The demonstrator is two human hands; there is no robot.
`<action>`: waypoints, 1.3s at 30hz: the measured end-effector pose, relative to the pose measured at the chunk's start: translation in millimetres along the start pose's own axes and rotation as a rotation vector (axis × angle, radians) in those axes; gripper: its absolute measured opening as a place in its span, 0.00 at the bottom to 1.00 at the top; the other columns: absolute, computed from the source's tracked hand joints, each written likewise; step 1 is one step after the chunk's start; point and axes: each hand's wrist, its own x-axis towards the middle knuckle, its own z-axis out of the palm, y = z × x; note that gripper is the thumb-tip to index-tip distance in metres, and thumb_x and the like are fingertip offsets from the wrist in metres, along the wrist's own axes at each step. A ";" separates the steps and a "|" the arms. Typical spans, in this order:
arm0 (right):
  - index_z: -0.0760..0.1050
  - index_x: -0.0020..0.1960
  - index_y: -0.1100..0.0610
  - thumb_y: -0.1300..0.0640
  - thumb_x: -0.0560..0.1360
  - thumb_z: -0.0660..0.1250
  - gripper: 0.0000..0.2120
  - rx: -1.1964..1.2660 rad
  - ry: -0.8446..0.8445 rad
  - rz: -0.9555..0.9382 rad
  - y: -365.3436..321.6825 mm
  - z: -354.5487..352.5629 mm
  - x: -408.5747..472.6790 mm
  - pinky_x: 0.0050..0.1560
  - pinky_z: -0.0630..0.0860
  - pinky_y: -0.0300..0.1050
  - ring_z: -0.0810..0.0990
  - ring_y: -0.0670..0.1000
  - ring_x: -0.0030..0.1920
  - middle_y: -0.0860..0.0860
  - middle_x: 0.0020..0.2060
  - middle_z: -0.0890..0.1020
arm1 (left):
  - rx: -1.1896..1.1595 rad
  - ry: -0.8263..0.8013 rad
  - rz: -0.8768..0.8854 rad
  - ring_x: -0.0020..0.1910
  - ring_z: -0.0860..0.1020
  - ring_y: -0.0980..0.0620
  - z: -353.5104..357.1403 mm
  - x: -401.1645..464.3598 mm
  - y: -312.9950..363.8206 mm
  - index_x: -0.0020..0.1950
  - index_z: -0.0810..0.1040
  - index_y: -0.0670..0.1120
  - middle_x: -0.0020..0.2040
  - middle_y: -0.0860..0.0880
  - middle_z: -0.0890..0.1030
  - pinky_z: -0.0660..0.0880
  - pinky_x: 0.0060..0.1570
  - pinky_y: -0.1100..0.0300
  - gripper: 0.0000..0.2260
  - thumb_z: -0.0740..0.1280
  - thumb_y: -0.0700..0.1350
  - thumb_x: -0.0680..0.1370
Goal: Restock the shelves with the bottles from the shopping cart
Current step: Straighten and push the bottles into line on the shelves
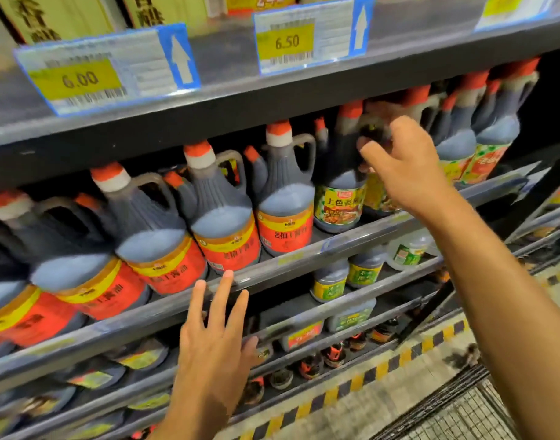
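A dark soy sauce bottle (pixel 339 204) with a red cap and a green-yellow label stands on the middle shelf (pixel 304 258). My right hand (pixel 402 166) reaches up to it, fingers curled round the handle at its neck. To its left stands a row of similar bottles with red-orange labels (pixel 228 242), and more green-labelled ones (pixel 481 160) stand to its right. My left hand (pixel 215 338) is spread flat with straight fingers, its fingertips at the front rail of the middle shelf, holding nothing. The wire shopping cart (pixel 447 411) shows at the bottom right; no bottles are visible in it.
The upper shelf edge (pixel 209 87) carries price tags reading 6.00 (pixel 79 79) and 6.50 (pixel 286 42). Lower shelves hold smaller bottles and jugs (pixel 331 281). A yellow-black hazard stripe (pixel 383 366) runs along the floor at the shelf base.
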 end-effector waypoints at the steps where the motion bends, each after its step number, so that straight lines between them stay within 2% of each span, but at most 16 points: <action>1: 0.61 0.37 0.56 0.54 0.81 0.65 0.18 -0.010 -0.018 -0.014 -2.2 1.1 -0.6 0.36 0.55 0.45 0.64 0.52 0.38 0.47 0.34 0.63 | 0.013 -0.001 -0.007 0.78 0.57 0.35 2.5 -0.2 -0.3 0.73 0.73 0.43 0.80 0.46 0.60 0.78 0.54 0.37 0.37 0.81 0.51 0.67; 4: 0.58 0.32 0.55 0.47 0.79 0.67 0.25 -0.152 -0.084 -0.049 -14.8 -1.4 4.8 0.31 0.57 0.47 0.63 0.52 0.30 0.50 0.29 0.64 | 0.044 0.016 -0.033 0.79 0.55 0.34 3.7 -0.6 4.3 0.75 0.69 0.41 0.81 0.46 0.58 0.76 0.59 0.37 0.38 0.77 0.54 0.70; 7: 0.65 0.31 0.60 0.43 0.79 0.66 0.27 -0.285 -0.122 -0.048 -23.7 -6.0 18.7 0.36 0.63 0.50 0.71 0.60 0.35 0.59 0.34 0.72 | 0.079 0.050 -0.005 0.79 0.54 0.31 3.0 -3.0 12.2 0.72 0.74 0.40 0.81 0.43 0.59 0.75 0.60 0.35 0.33 0.72 0.58 0.73; 9: 0.78 0.42 0.63 0.43 0.78 0.67 0.22 -0.195 -0.099 -0.017 -22.6 -5.6 26.3 0.40 0.74 0.53 0.79 0.62 0.41 0.61 0.43 0.81 | 0.085 0.057 0.000 0.79 0.51 0.30 2.5 -4.4 14.9 0.71 0.75 0.41 0.81 0.42 0.58 0.73 0.62 0.32 0.31 0.62 0.64 0.78; 10: 0.80 0.49 0.63 0.43 0.77 0.69 0.21 -0.095 -0.096 0.028 -20.4 -4.6 29.1 0.41 0.78 0.53 0.82 0.59 0.38 0.61 0.43 0.83 | 0.086 0.057 0.007 0.79 0.50 0.29 2.6 -4.1 15.6 0.70 0.76 0.42 0.81 0.41 0.58 0.72 0.63 0.31 0.32 0.58 0.66 0.79; 12: 0.80 0.53 0.62 0.43 0.75 0.72 0.21 0.062 -0.096 0.106 -18.5 -2.3 32.2 0.35 0.81 0.51 0.81 0.52 0.27 0.59 0.38 0.85 | 0.063 0.061 0.020 0.79 0.48 0.29 2.9 -3.4 17.7 0.66 0.78 0.43 0.81 0.41 0.58 0.70 0.63 0.28 0.30 0.58 0.67 0.78; 16: 0.77 0.56 0.58 0.49 0.74 0.76 0.17 0.235 -0.180 0.149 -16.8 -5.3 38.6 0.30 0.81 0.50 0.77 0.50 0.23 0.56 0.43 0.86 | -0.002 0.071 -0.009 0.80 0.49 0.32 -2.5 -2.6 20.2 0.59 0.78 0.49 0.80 0.44 0.60 0.71 0.63 0.29 0.21 0.60 0.61 0.75; 20: 0.77 0.49 0.53 0.54 0.78 0.72 0.05 0.300 -0.375 0.083 -21.9 -24.1 37.6 0.27 0.75 0.37 0.71 0.45 0.23 0.59 0.35 0.77 | -0.016 0.088 -0.024 0.79 0.51 0.32 -4.8 -2.4 18.0 0.54 0.78 0.49 0.79 0.45 0.61 0.74 0.61 0.31 0.09 0.65 0.52 0.77; 22: 0.75 0.43 0.53 0.51 0.78 0.71 0.09 0.196 -0.410 0.089 -23.3 -31.6 39.3 0.24 0.69 0.29 0.69 0.42 0.19 0.58 0.29 0.75 | -0.039 0.096 -0.042 0.80 0.50 0.33 -5.2 -2.1 16.7 0.53 0.78 0.49 0.79 0.45 0.61 0.77 0.56 0.32 0.09 0.61 0.50 0.79; 25: 0.73 0.35 0.59 0.45 0.77 0.71 0.21 0.120 -0.441 0.119 -22.0 -36.6 42.1 0.21 0.65 0.28 0.69 0.41 0.17 0.51 0.21 0.75 | -0.056 0.100 -0.047 0.80 0.51 0.34 -6.3 -2.4 17.1 0.54 0.79 0.50 0.79 0.46 0.62 0.78 0.54 0.34 0.12 0.57 0.49 0.80; 28: 0.71 0.33 0.56 0.47 0.77 0.71 0.19 0.197 -0.460 0.127 -23.1 -35.6 40.7 0.23 0.66 0.28 0.69 0.41 0.18 0.46 0.17 0.72 | -0.065 0.095 -0.052 0.80 0.52 0.35 -8.5 -1.6 17.2 0.54 0.79 0.50 0.79 0.48 0.62 0.79 0.52 0.35 0.11 0.59 0.50 0.80; 31: 0.78 0.48 0.57 0.50 0.78 0.71 0.10 0.331 -0.477 0.103 -19.2 -29.1 39.9 0.33 0.76 0.36 0.75 0.47 0.26 0.53 0.30 0.79 | -0.031 0.075 -0.039 0.79 0.52 0.35 -6.9 -1.7 14.4 0.56 0.79 0.50 0.80 0.47 0.61 0.80 0.52 0.37 0.09 0.70 0.49 0.77; 33: 0.77 0.55 0.54 0.55 0.79 0.70 0.06 0.440 -0.448 0.070 -13.7 -25.4 38.2 0.32 0.78 0.42 0.77 0.50 0.29 0.49 0.35 0.82 | -0.002 0.032 -0.036 0.80 0.52 0.34 -3.8 -2.5 12.5 0.57 0.78 0.50 0.80 0.46 0.59 0.82 0.50 0.39 0.15 0.76 0.47 0.72; 34: 0.76 0.56 0.52 0.58 0.80 0.69 0.06 0.494 -0.411 0.052 -11.4 -22.5 35.1 0.31 0.78 0.42 0.78 0.50 0.29 0.48 0.37 0.82 | 0.005 0.018 -0.036 0.80 0.51 0.34 -2.3 -3.1 11.8 0.58 0.78 0.50 0.81 0.46 0.58 0.82 0.49 0.39 0.17 0.77 0.46 0.71; 36: 0.74 0.61 0.53 0.62 0.80 0.67 0.11 0.586 -0.313 0.024 -8.4 -13.5 21.9 0.31 0.77 0.44 0.79 0.51 0.30 0.54 0.43 0.81 | 0.014 0.018 -0.033 0.81 0.48 0.35 1.4 -3.1 11.1 0.60 0.78 0.49 0.82 0.46 0.55 0.81 0.50 0.39 0.20 0.78 0.46 0.70; 39: 0.69 0.69 0.53 0.62 0.79 0.66 0.19 0.535 -0.132 -0.048 -1.4 3.4 -4.8 0.40 0.78 0.43 0.80 0.48 0.37 0.59 0.52 0.79 | 0.025 0.050 -0.019 0.81 0.45 0.35 6.7 -4.4 9.6 0.66 0.78 0.48 0.83 0.47 0.52 0.79 0.54 0.38 0.24 0.78 0.46 0.70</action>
